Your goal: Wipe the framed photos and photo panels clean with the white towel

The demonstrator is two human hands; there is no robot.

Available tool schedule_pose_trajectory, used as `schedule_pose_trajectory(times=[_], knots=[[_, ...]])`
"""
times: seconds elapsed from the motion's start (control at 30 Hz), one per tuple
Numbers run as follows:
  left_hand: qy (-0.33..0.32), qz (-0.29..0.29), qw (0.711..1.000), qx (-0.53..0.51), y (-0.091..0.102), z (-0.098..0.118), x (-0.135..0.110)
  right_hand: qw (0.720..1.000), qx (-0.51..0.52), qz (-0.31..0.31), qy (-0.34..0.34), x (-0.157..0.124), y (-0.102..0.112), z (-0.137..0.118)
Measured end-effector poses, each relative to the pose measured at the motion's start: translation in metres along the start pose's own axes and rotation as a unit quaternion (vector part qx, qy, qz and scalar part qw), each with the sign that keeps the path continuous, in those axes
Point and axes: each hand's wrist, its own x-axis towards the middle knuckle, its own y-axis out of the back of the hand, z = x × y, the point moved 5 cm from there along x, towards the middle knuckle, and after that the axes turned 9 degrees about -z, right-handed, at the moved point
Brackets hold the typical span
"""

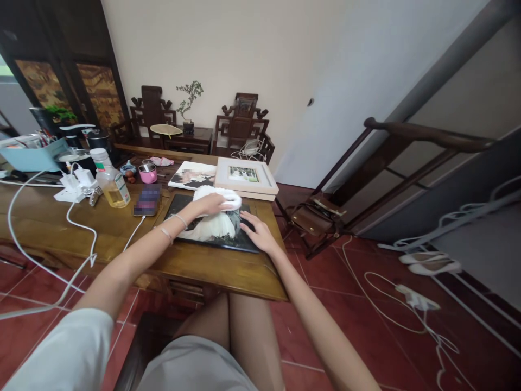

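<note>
A dark glossy photo panel [211, 231] lies flat on the wooden table, with a picture of a white gown on it. On its upper part is a bunched white fluffy cloth [232, 196], and my left hand [211, 204] grips it from above, pressing it against the panel. The tips of the left fingers are partly sunk in the cloth. My right hand [259, 232] rests at the panel's right side, fingers stretched out and apart, holding nothing. Cloth and left forearm cover part of the picture.
Behind the panel are a white-framed picture [246, 176] and another print [191, 175]. Left on the table [228, 271] stand a phone [147, 200] on a cable, a bottle [109, 182], a pink cup [148, 172] and a power strip [75, 187]. A chair [345, 179] holds a brown bag [313, 217].
</note>
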Motion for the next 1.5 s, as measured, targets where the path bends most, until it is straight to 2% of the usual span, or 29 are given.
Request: schedule_pose_trajectory(times=[0.2,0.3,0.4,0.53,0.6,0.7,0.77,0.83,1.03,1.1,1.17,1.3,1.43,1.5], knots=[[0.050,0.022,0.999,0.004,0.006,-0.066,-0.078,1.000,0.009,0.006,0.002,0.001,0.001,0.000],[0.043,0.033,0.999,0.005,0.007,-0.074,-0.113,1.000,0.005,0.008,0.008,0.000,0.001,0.000],[0.030,0.006,1.000,0.006,0.000,-0.055,-0.140,1.000,-0.002,0.010,0.011,0.000,0.000,0.001],[0.004,-0.061,0.998,0.004,-0.015,0.002,-0.172,1.000,-0.011,0.011,0.014,-0.001,0.000,0.001],[-0.019,-0.074,0.997,0.007,-0.019,0.030,-0.184,1.000,-0.012,0.007,0.014,-0.001,0.000,0.002],[-0.039,-0.070,0.997,0.022,-0.023,0.052,-0.190,1.000,-0.011,0.003,0.014,0.000,-0.001,0.003],[-0.041,-0.068,0.996,0.029,-0.024,0.047,-0.183,1.000,-0.012,0.003,0.014,0.000,-0.001,0.003],[-0.033,-0.066,0.997,0.031,-0.024,0.029,-0.167,1.000,-0.013,0.003,0.012,0.000,-0.001,0.004],[0.017,-0.049,0.997,0.057,-0.013,-0.048,-0.106,1.000,-0.011,-0.001,0.008,-0.001,-0.001,0.003],[0.036,-0.033,0.996,0.069,-0.008,-0.063,-0.095,1.000,-0.009,0.000,0.010,-0.001,0.000,0.003],[0.045,-0.031,0.996,0.075,-0.007,-0.068,-0.094,1.000,-0.004,0.001,0.012,-0.001,0.000,0.002],[0.047,-0.053,0.995,0.072,-0.015,-0.050,-0.119,1.000,0.003,0.005,0.008,-0.001,0.000,0.002],[0.042,-0.062,0.994,0.082,-0.026,-0.006,-0.168,1.000,0.006,0.005,0.009,-0.001,0.000,0.002],[0.019,-0.067,0.993,0.097,-0.031,0.021,-0.189,1.000,0.000,0.005,0.010,0.000,0.000,0.002]])
